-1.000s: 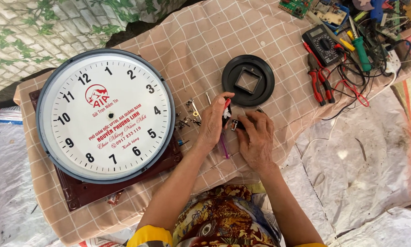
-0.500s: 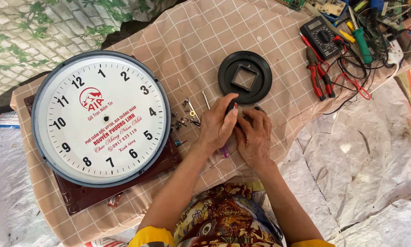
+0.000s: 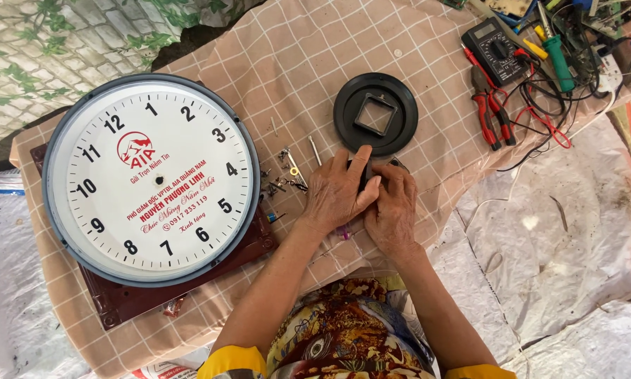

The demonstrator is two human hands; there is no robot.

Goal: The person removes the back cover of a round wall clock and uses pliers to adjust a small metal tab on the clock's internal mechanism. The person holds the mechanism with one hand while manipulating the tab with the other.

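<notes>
Both my hands meet on the checked cloth (image 3: 428,42) over a small black part (image 3: 364,176), mostly hidden under my fingers. My left hand (image 3: 336,195) covers it from the left, thumb across the top. My right hand (image 3: 392,205) presses on it from the right. A pink-tipped tool (image 3: 343,234) pokes out below my left hand. Just beyond my fingers lies a black round plate with a square hole (image 3: 343,112). Small screws and metal bits (image 3: 286,175) lie left of my left hand.
A large white wall clock with a dark blue rim (image 3: 150,179) rests on a dark red board (image 3: 140,302) at the left. A multimeter (image 3: 494,48), red pliers (image 3: 485,107), a green-handled screwdriver (image 3: 560,62) and tangled wires (image 3: 540,119) sit at the far right. White sheeting (image 3: 575,238) covers the right.
My two hands have come closer together and now close over the small black part. The view has shifted slightly.
</notes>
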